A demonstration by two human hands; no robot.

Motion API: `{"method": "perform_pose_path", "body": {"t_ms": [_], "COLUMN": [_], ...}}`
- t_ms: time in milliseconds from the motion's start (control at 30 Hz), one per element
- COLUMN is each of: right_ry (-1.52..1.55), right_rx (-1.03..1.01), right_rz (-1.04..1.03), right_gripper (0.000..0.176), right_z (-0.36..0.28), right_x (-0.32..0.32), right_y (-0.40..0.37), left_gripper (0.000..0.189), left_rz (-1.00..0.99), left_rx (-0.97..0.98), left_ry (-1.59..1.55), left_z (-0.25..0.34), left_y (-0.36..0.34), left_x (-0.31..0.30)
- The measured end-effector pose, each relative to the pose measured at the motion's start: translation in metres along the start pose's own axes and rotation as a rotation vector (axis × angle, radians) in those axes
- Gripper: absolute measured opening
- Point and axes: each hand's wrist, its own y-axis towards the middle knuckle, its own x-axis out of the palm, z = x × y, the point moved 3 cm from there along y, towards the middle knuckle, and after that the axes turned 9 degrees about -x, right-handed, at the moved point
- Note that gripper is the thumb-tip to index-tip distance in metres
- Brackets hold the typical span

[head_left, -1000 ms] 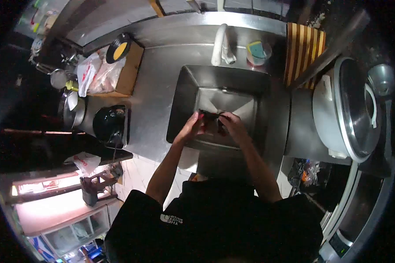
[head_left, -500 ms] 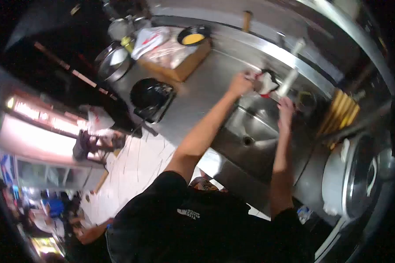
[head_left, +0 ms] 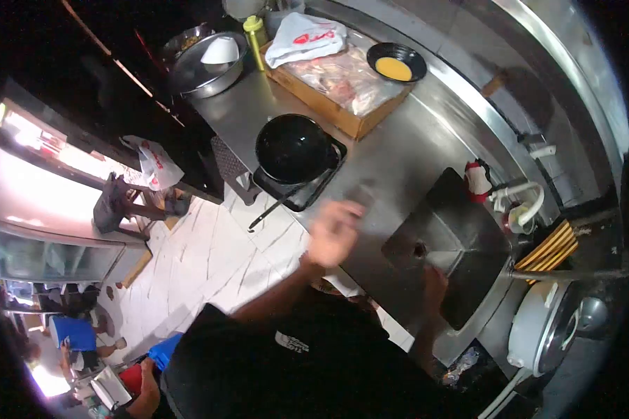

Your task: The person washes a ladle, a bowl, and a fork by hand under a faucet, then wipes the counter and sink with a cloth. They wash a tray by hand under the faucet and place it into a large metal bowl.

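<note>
My left hand [head_left: 334, 234], smeared by motion, is over the counter's front edge, just right of a black wok [head_left: 291, 150]. The wok sits on a flat black portable burner [head_left: 313, 195], its handle pointing toward the floor. Lower and to the right, my right hand [head_left: 435, 283] hangs over the front part of the steel sink [head_left: 461, 230], dim and with its fingers indistinct. At the sink's back corner stands a red and white item with a dark top [head_left: 477, 183], beside the white curved faucet [head_left: 528, 192]. Neither hand touches it.
Behind the wok is a cardboard box [head_left: 328, 112] of plastic-wrapped food, a black bowl [head_left: 396, 63] of yellow liquid on its corner. A yellow-capped bottle [head_left: 256, 42] and metal bowl [head_left: 210, 70] stand left. A lidded white pot [head_left: 538, 328] is at right; people are at lower left.
My left hand has moved away from the red and white item, leftward toward the wok. My right hand has come down from near the faucet. The view has turned left.
</note>
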Motion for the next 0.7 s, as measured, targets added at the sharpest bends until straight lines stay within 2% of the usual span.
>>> {"method": "perform_pose_path", "body": {"t_ms": [33,67,100,133,167,200,267,300,333,400,433,467,500,533,567,600,667,700], "right_ry": [-0.011,-0.033,0.214,0.413,0.476,0.415,0.395,0.372,0.373,0.285,0.287,0.37,0.456,0.463,0.541,0.619,0.602,0.692], "right_rx": [-0.204,-0.408,-0.192,0.068,-0.085,-0.269,-0.095,-0.036,-0.041,0.042,0.043,0.091,0.143,0.154,0.165,0.17,0.218,0.164], "right_rz": [0.051,0.102,-0.089,-0.23,-0.298,-0.341,-0.412,-0.459,-0.446,-0.517,-0.511,-0.586,-0.661,-0.656,-0.614,-0.56,-0.599,-0.559], "right_gripper": [0.021,0.022,0.023,0.025,0.029,0.035,0.045,0.048,0.048,0.05,0.05,0.048,0.046,0.046,0.044,0.042,0.039,0.039], "right_z": [-0.019,-0.038,-0.087,-0.137,-0.18,-0.204,-0.253,-0.272,-0.284,-0.291,-0.286,-0.279,-0.271,-0.266,-0.26,-0.258,-0.273,-0.284], "right_x": [0.025,0.049,0.071,0.093,0.11,0.137,0.175,0.186,0.196,0.217,0.225,0.238,0.249,0.257,0.264,0.266,0.244,0.234], "right_y": [0.004,0.007,0.019,0.03,0.038,0.054,0.086,0.098,0.107,0.119,0.127,0.131,0.131,0.131,0.129,0.129,0.115,0.104], "left_gripper": [0.027,0.032,0.036,0.046,0.051,0.051,0.054,0.052,0.052,0.046,0.036,0.036,0.034,0.033,0.04,0.04,0.045,0.048], "left_rz": [0.16,0.284,0.306,0.233,0.179,0.167,0.045,-0.154,-0.158,-0.012,-0.01,-0.018,0.04,0.095,0.062,0.039,0.078,0.083], "left_rx": [-0.409,-0.428,-0.606,-0.594,-0.606,-0.61,-0.696,-0.734,-0.721,-1.071,-1.045,-1.044,-0.9,-0.758,-0.684,-0.681,-0.751,-0.687], "left_ry": [0.097,0.198,0.19,0.38,0.487,0.475,0.57,0.607,0.603,0.03,0.157,0.162,0.171,0.176,0.211,0.209,0.086,0.104], "left_z": [-0.018,-0.061,-0.075,-0.103,-0.117,-0.131,-0.16,-0.181,-0.18,-0.181,-0.175,-0.184,-0.197,-0.195,-0.195,-0.198,-0.207,-0.178], "left_y": [0.013,0.019,0.029,0.033,0.036,0.037,0.041,0.047,0.053,0.055,0.058,0.057,0.053,0.054,0.054,0.054,0.052,0.061], "left_x": [-0.051,-0.098,-0.127,-0.149,-0.157,-0.161,-0.163,-0.163,-0.162,-0.152,-0.15,-0.149,-0.148,-0.147,-0.149,-0.152,-0.156,-0.156]}}
